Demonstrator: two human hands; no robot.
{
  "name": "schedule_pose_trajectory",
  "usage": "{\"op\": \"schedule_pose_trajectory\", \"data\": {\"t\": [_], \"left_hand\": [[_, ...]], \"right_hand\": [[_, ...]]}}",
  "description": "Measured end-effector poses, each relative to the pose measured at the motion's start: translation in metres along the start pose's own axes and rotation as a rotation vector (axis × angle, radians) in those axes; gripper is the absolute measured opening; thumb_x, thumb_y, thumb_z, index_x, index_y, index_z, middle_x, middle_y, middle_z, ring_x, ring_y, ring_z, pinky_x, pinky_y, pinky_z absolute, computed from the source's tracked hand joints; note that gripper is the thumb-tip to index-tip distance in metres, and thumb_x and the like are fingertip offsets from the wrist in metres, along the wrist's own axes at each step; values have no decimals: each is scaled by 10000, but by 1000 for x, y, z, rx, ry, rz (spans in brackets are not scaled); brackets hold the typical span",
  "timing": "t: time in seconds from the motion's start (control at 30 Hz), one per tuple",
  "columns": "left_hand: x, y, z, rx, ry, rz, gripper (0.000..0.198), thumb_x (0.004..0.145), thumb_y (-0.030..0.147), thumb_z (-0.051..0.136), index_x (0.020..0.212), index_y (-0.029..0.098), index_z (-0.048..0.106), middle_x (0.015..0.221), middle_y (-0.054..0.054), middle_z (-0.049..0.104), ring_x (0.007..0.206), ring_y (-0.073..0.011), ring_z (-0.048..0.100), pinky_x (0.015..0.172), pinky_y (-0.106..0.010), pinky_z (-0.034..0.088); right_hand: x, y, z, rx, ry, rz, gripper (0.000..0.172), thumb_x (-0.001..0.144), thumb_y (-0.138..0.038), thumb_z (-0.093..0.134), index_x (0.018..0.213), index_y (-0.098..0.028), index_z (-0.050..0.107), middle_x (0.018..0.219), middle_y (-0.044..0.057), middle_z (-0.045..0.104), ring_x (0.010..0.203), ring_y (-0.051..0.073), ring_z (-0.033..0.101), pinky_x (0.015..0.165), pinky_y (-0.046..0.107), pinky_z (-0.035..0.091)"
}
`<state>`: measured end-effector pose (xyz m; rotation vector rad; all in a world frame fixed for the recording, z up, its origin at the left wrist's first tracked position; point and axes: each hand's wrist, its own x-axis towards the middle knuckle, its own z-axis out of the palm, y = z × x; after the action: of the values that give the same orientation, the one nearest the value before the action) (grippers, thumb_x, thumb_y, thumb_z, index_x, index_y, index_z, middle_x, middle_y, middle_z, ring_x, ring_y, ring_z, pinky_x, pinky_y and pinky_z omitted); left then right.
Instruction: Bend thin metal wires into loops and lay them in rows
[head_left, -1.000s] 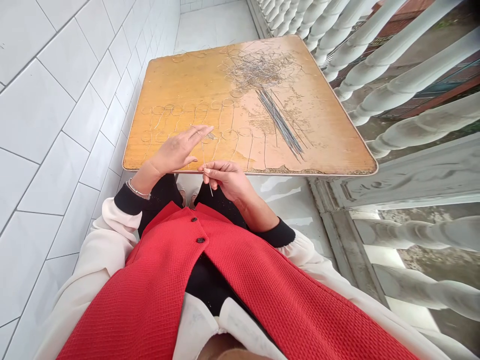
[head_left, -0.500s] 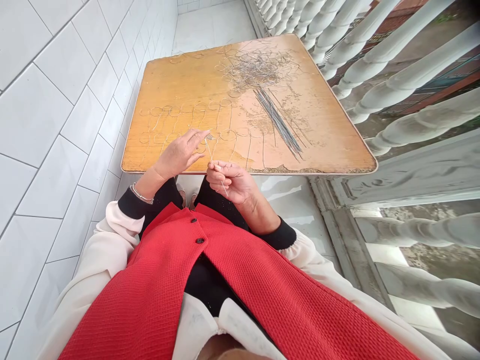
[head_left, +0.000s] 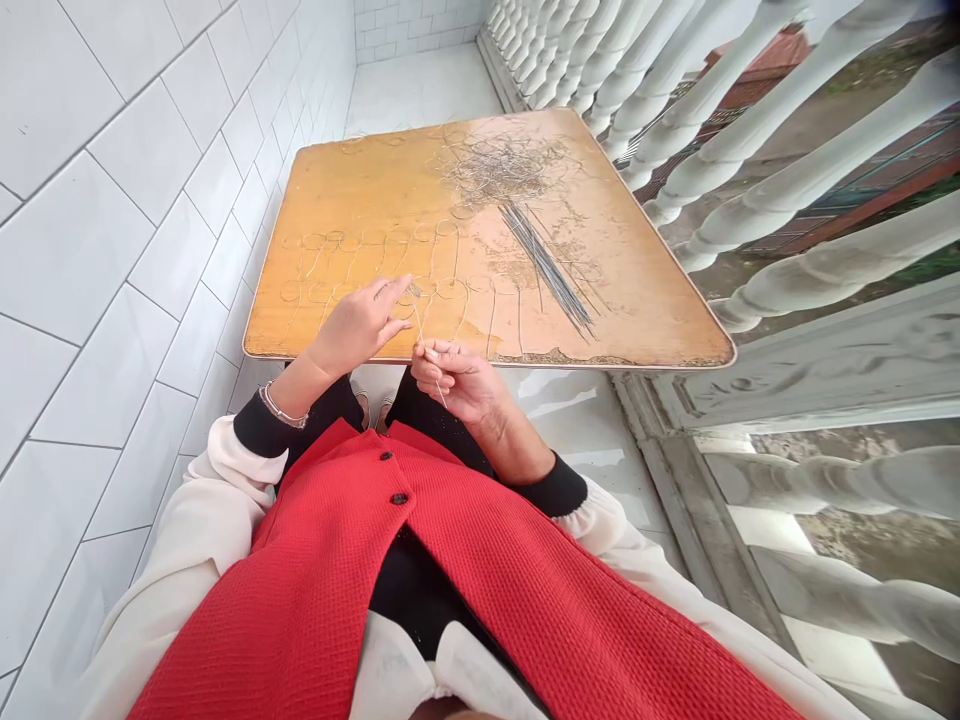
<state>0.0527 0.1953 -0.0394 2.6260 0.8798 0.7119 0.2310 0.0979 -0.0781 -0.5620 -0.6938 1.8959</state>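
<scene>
My right hand pinches a thin, pale wire, whose lower end sticks out below the fingers. Its upper part rises toward my left hand, which is held beside it with thumb and forefinger apart. Whether the left fingertips touch the wire is too small to tell. Both hands are at the near edge of the wooden table. Rows of thin wire pieces with looped ends lie beyond them. A bundle of straight grey wires rests to the right, below a tangled wire heap.
White tiles cover the wall on the left. A white balustrade runs along the right side. Below the table edge are my legs, in black, and the pale floor.
The view has shifted, so the table appears slightly lower. Both hands keep nearly the same pose, and my right hand still pinches the wire.
</scene>
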Motion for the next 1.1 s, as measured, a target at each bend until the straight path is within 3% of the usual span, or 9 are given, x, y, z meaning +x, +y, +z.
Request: {"op": "schedule_pose_trajectory", "data": {"t": [0.13, 0.23, 0.33, 0.47, 0.67, 0.77, 0.87, 1.1], "left_hand": [[-2, 2, -2, -265, 40, -108, 730, 844, 268, 756, 1500, 241, 436, 1210, -74, 722, 828, -132, 681, 808, -293, 562], [-6, 6, -5, -561, 87, -267, 759, 778, 225, 808, 1462, 250, 480, 1141, -66, 742, 795, -120, 686, 710, -247, 560], [-8, 14, -9, -836, 103, -462, 593, 821, 177, 758, 1375, 185, 547, 1001, -54, 752, 741, -101, 693, 625, -203, 546], [-5, 24, -14, -1041, 95, -652, 185, 966, 177, 595, 1131, 110, 646, 820, -25, 729, 620, -62, 674, 526, -158, 501], [4, 29, -11, -989, 115, -685, 118, 969, 108, 578, 883, 121, 658, 600, 38, 664, 459, -51, 617, 420, -146, 439], [4, 28, -4, -939, 207, -695, 164, 958, 75, 561, 823, 140, 629, 572, 58, 645, 444, -49, 615, 421, -142, 448], [1, 25, 4, -901, 299, -696, 184, 956, 71, 543, 810, 150, 624, 549, 75, 623, 437, -45, 614, 430, -135, 462], [-4, 26, 10, -834, 359, -648, 147, 952, 118, 583, 819, 163, 628, 569, 79, 628, 463, -35, 624, 461, -115, 480]], "right_hand": [[-1, -3, 0, 8, 8, -23, 154, 761, -230, 785, 823, -147, 671, 532, -86, 391, 444, 17, 165, 410, 119, 226], [-1, -5, 2, 18, 34, -27, 177, 727, -229, 808, 792, -146, 666, 527, -89, 383, 444, 19, 154, 402, 127, 212], [-2, -5, 4, -22, 49, -29, 196, 715, -246, 810, 793, -149, 659, 526, -89, 390, 437, 21, 161, 405, 140, 211], [-2, -4, 4, -41, 77, -19, 259, 673, -275, 845, 787, -147, 651, 521, -90, 405, 431, 16, 160, 400, 159, 168], [-1, 2, 2, -234, 181, -61, 278, 676, -358, 830, 772, -162, 658, 498, -73, 447, 416, 35, 230, 425, 212, 156], [-2, 8, 2, -413, 298, -198, 260, 734, -399, 793, 771, -165, 687, 516, -47, 503, 440, 54, 323, 451, 231, 172], [-4, 11, 3, -492, 368, -261, 260, 764, -427, 768, 759, -177, 694, 514, -49, 501, 446, 60, 335, 461, 239, 190], [-4, 10, 3, -564, 342, -217, 316, 755, -492, 779, 779, -185, 708, 550, -30, 574, 440, 67, 382, 447, 241, 263]]}}
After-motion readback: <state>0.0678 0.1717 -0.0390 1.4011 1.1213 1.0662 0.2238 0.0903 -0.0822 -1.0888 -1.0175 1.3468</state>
